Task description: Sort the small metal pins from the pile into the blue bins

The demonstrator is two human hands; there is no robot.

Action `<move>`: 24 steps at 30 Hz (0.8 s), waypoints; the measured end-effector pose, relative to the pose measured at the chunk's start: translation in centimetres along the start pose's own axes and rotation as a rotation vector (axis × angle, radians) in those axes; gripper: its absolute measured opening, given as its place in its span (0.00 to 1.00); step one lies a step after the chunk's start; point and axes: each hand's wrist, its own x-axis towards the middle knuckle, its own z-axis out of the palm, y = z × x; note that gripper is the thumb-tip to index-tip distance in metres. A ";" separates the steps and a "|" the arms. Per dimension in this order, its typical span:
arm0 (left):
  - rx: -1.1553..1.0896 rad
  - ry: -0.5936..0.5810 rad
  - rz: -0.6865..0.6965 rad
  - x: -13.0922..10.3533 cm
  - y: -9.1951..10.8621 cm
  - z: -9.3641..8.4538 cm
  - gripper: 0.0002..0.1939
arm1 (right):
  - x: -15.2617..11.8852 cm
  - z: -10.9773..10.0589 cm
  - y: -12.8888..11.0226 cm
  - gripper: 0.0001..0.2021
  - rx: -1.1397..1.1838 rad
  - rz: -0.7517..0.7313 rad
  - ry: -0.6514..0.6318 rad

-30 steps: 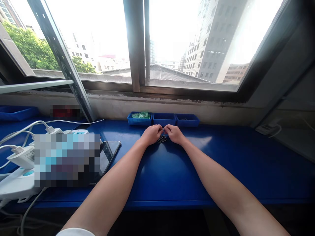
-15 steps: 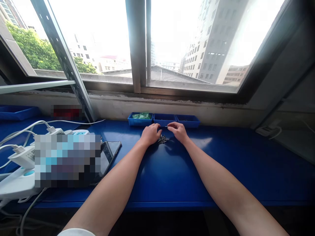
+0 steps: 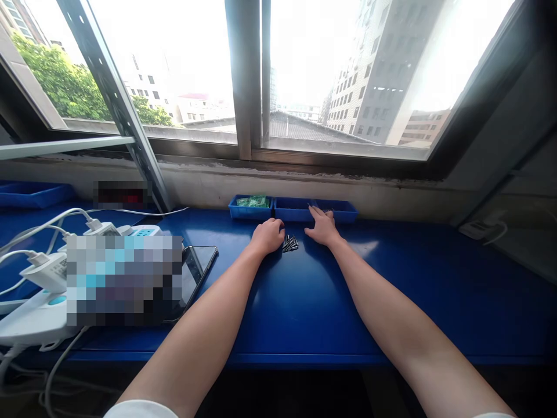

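Note:
My left hand (image 3: 268,236) rests just left of a small pile of dark, shiny screw-like pieces (image 3: 290,244) on the blue tabletop. Its fingers are curled together, and whatever they may hold is hidden. Reaching over the front of the middle blue bin (image 3: 294,210) is my right hand (image 3: 322,227), its fingers spread apart. The right blue bin (image 3: 346,212) sits partly behind that hand, with small bits inside too small to name. Green packets (image 3: 252,201) lie in the left blue bin (image 3: 250,213).
A dark phone or tablet (image 3: 201,273) lies left of my left forearm, beside a blurred-out patch. White chargers and cables crowd a power strip (image 3: 30,319) at the far left. A metal shelf post (image 3: 126,104) rises before the window. Another blue tray (image 3: 39,196) sits at the back left.
My hands were close together with a thin piece between them. My right hand has moved away and forward to the bins, its fingers spreading. The left stays beside the pile.

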 end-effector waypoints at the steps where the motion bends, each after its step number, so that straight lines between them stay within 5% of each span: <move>1: -0.001 -0.001 0.001 0.0 0.0 0.0 0.14 | -0.1 0.1 0.0 0.38 -0.009 0.008 -0.021; 6: -0.025 -0.011 0.006 0.1 -0.3 0.1 0.17 | -0.6 0.1 -0.7 0.35 -0.016 -0.007 0.049; 10: -0.052 -0.046 0.069 0.2 -0.6 0.1 0.20 | -1.0 -0.1 -1.9 0.18 0.069 -0.155 0.137; 14: -0.046 -0.099 0.146 0.2 -0.7 0.1 0.23 | -1.4 -0.1 -2.7 0.11 0.198 -0.282 0.027; 24: -0.033 -0.104 0.137 0.3 -0.7 0.0 0.20 | -1.5 0.2 -3.1 0.11 0.334 -0.342 -0.145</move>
